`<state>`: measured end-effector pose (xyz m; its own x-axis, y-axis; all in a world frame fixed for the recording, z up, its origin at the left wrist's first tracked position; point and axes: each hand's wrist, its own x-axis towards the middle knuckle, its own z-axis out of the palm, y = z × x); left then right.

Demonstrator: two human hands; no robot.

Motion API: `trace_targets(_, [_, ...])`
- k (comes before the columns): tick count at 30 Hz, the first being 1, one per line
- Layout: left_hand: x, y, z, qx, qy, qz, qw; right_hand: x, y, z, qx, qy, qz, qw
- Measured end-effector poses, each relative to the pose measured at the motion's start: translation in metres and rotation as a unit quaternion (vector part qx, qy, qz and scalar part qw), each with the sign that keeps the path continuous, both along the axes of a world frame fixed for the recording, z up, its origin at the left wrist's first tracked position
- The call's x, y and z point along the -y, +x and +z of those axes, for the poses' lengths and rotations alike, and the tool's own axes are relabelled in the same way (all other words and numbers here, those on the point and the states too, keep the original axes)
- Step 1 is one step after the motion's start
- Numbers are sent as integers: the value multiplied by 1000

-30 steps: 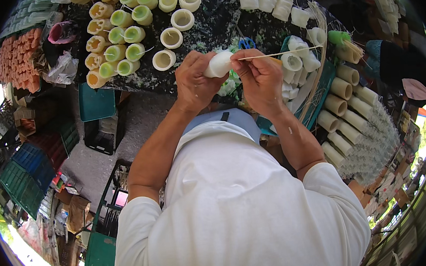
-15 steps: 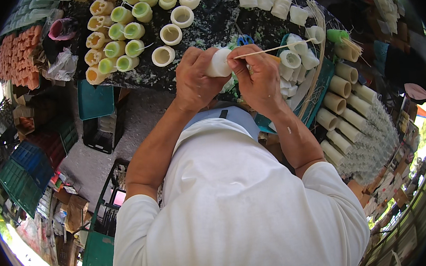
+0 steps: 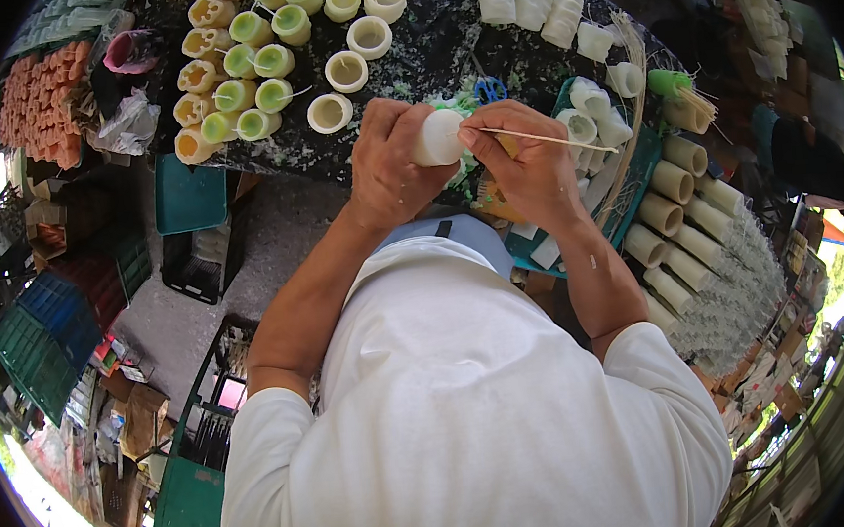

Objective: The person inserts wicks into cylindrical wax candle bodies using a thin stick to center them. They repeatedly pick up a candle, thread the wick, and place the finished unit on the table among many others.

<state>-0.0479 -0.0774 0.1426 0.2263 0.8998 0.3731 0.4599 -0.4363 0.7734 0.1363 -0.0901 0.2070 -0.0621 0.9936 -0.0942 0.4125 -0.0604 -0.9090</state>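
My left hand (image 3: pixel 382 163) is wrapped round a short white wax candle (image 3: pixel 438 137), its flat round end turned partly up. My right hand (image 3: pixel 525 161) pinches a long cream wick (image 3: pixel 563 140) with thumb and fingertips close to that end. The wick's free length sticks out to the right past my knuckles. Whether it enters the candle is hard to make out at the fingertips. Just beyond my hands lie blue-handled scissors (image 3: pixel 490 89) among wax scraps on the dark, wax-spattered table (image 3: pixel 436 59).
Left on the table stand rows of green-filled candles (image 3: pixel 273 61) and hollow cream wax cups (image 3: pixel 331 113). A teal crate (image 3: pixel 643 152) with white wax pieces sits by my right hand. Farther right are stacked cream wax tubes (image 3: pixel 671 182). Left below is a black crate (image 3: pixel 206 266).
The wick's free end has swung down, from pointing slightly up to slanting lower right. The candle's flat end now faces up more. My right hand has shifted slightly right.
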Motion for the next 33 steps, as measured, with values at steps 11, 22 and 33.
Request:
trace_targets(11, [-6, -1, -3, 28, 29, -13, 999, -5, -3, 7, 13, 10, 6, 1000])
trace_targets(22, [-13, -2, 6, 22, 45, -46, 998, -7, -4, 4, 12, 3, 7, 1000])
trace_targets(33, [-30, -11, -12, 573, -505, 148, 629, 2, 5, -33, -120, 11, -94, 988])
